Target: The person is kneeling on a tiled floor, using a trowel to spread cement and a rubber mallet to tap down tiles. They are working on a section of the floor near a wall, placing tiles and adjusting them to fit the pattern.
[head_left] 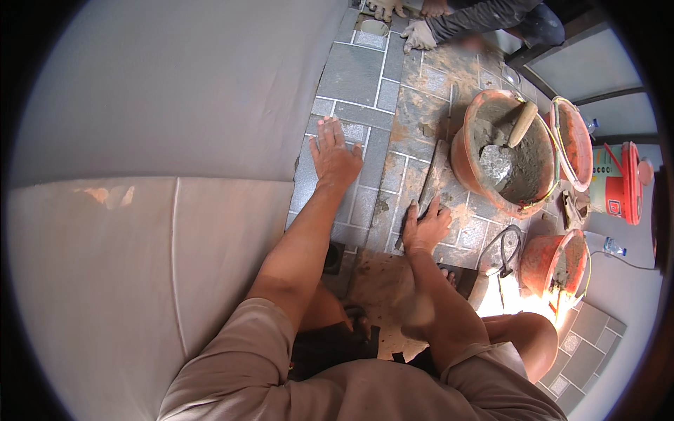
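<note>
My left hand [335, 160] lies flat with its fingers spread on the grey patterned floor tile [305, 188] beside the wall. Further right, my right hand [427, 229] rests low over the floor with its fingers stretched out. Its thumb side touches a long, narrow grey strip [437, 167] smeared with mortar; I cannot tell exactly what the strip is. Beyond that hand stands an orange bucket [465, 158] of wet grey mortar. A trowel [522, 125] with a wooden handle sits in it, its blade partly coated.
A co-worker's gloved hand [420, 35] touches the floor at the far end, near a round opening [374, 28]. Right of the mortar stand another orange bucket [577, 151], a red-lidded pail [616, 186] and a smaller bucket [544, 263]. The wall [175, 91] bounds the left.
</note>
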The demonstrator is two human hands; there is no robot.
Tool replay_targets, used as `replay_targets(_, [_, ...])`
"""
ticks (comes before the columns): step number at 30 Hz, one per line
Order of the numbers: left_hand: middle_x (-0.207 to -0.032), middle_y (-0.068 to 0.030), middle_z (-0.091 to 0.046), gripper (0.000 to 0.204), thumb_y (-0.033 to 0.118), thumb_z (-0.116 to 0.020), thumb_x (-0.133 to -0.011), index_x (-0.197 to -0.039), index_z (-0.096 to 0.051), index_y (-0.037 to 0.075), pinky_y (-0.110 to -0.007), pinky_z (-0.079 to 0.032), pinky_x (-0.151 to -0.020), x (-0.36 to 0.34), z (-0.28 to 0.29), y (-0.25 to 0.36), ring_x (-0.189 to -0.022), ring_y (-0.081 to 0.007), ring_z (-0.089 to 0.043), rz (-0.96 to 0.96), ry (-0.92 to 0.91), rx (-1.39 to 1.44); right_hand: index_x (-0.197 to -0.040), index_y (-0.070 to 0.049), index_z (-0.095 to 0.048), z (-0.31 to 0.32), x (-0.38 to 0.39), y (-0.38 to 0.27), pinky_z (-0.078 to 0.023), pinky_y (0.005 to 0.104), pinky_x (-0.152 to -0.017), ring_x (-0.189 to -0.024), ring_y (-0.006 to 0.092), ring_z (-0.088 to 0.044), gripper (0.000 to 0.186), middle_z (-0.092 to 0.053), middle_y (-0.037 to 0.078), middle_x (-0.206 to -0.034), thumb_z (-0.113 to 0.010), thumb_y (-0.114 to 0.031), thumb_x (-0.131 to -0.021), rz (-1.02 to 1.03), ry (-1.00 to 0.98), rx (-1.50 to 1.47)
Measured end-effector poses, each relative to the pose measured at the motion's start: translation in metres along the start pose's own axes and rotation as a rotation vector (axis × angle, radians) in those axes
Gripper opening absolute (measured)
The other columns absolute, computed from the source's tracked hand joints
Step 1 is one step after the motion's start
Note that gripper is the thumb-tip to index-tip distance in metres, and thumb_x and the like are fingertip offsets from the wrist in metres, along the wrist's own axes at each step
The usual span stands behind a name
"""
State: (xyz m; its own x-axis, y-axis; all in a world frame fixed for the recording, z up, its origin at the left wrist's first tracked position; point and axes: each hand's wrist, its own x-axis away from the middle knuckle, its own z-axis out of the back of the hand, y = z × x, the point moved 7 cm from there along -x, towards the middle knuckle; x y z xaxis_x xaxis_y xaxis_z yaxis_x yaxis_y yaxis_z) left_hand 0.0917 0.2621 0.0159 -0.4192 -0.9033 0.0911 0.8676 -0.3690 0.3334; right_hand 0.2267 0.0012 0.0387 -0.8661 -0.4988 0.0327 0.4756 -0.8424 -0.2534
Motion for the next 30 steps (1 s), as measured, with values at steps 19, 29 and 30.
replay_targets(19, [-0.168, -0.0134, -0.038, 0.066, 0.019, -0.061, -0.103, -0.164, -0.038, 0.006, -0.050, -0.022, -0.124, 0.001, 0.011, -0.018, -0.160, -0.0288, -0.029, -0.097, 0.160, 0.091, -0.160, -0.021, -0.049, 0.018, 0.028, -0.089, -0.060, 0.0538, -0.087, -0.097, 0.0444, -0.070, 0.056, -0.055, 0.024, -0.123, -0.061, -0.024, -0.105, 0.343, -0.345, -0.194])
replay_targets(29, [-0.168, -0.0124, -0.038, 0.065, 0.020, -0.058, -0.104, -0.164, -0.036, 0.004, -0.050, -0.022, -0.124, -0.001, 0.009, -0.014, -0.161, -0.0283, -0.025, -0.093, 0.143, 0.036, -0.160, -0.023, -0.049, 0.016, 0.012, -0.111, -0.058, 0.0564, -0.094, -0.107, 0.0511, -0.069, 0.057, -0.060, 0.030, -0.128, -0.061, -0.020, -0.104, 0.330, -0.391, -0.159])
replay_targets(30, [-0.166, -0.0130, -0.040, 0.064, 0.019, -0.058, -0.104, -0.163, -0.038, 0.004, -0.051, -0.023, -0.123, -0.002, 0.010, -0.013, -0.161, -0.0290, -0.027, -0.102, 0.175, 0.038, -0.161, -0.025, -0.048, 0.014, 0.013, -0.110, -0.057, 0.0567, -0.095, -0.108, 0.0516, -0.068, 0.058, -0.060, 0.030, -0.128, -0.060, -0.020, -0.104, 0.328, -0.400, -0.163])
